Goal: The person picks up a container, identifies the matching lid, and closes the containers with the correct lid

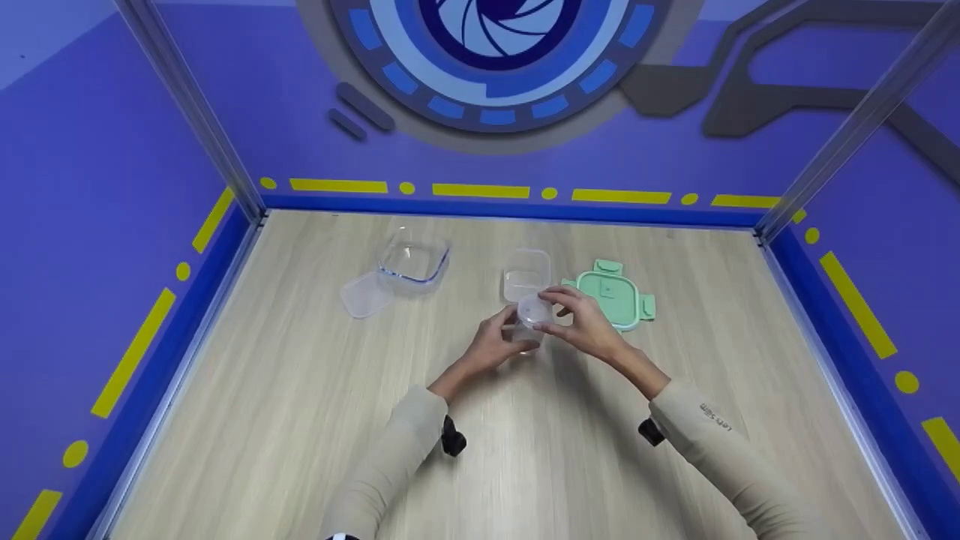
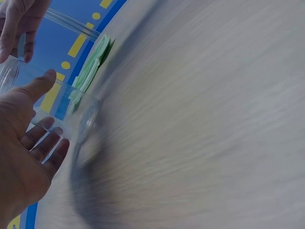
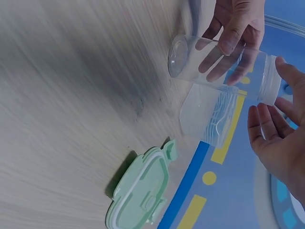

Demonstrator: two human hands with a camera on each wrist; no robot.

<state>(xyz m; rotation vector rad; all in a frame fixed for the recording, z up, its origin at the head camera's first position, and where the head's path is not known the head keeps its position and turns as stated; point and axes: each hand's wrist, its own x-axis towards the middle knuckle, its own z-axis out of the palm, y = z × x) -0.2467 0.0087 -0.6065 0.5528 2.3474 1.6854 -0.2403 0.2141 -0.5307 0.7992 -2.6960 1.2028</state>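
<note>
Gripping the clear jar (image 3: 193, 64), the left hand (image 1: 491, 343) sits below the right hand (image 1: 589, 326), which — seemingly — pinches the lid (image 3: 271, 81).

Booth-like workspace, printed blue panels (image 1: 480, 169), metal corner posts (image 1: 190, 97)

Upon the desk (image 1: 300, 405), clock positions are taken about the jar (image 1: 529, 334), which lies between left hand (image 1: 491, 343) and right hand (image 1: 583, 326), cap (image 1: 534, 309) at its top. The box (image 1: 521, 289) lies at 12 o'clock, clip lid (image 1: 615, 300) at 2, bowl (image 1: 411, 280) at 10. The flat lid (image 1: 365, 296) is just beside the bowl, at the latter's 8.
</note>
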